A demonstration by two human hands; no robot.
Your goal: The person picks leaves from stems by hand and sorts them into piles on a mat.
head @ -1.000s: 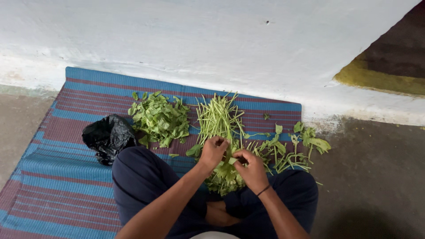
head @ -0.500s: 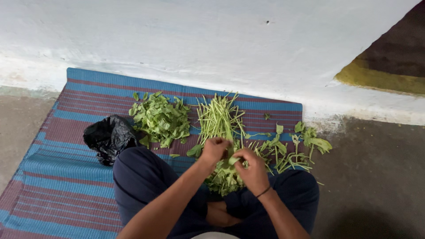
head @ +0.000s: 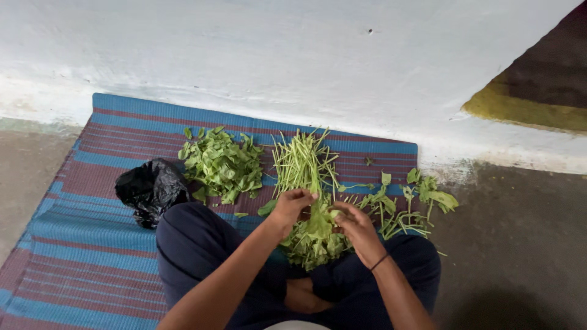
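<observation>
I sit cross-legged on a blue and maroon striped mat (head: 79,256). My left hand (head: 292,206) and my right hand (head: 356,227) both pinch one leafy green sprig (head: 319,221) above a bunch of greens (head: 309,244) in my lap. Straight ahead lies a pile of bare green stems (head: 302,162). To its left sits a heap of plucked leaves (head: 221,164). Uncleaned leafy stalks (head: 409,198) spread out to the right of my hands.
A crumpled black plastic bag (head: 150,189) lies on the mat by my left knee. A whitewashed wall (head: 275,55) rises just behind the mat. Bare concrete floor (head: 520,244) lies to the right, with a yellow and dark painted patch (head: 538,91) on the wall.
My hands stay close together over my lap, working the same sprig with small finger motions. The piles have not moved.
</observation>
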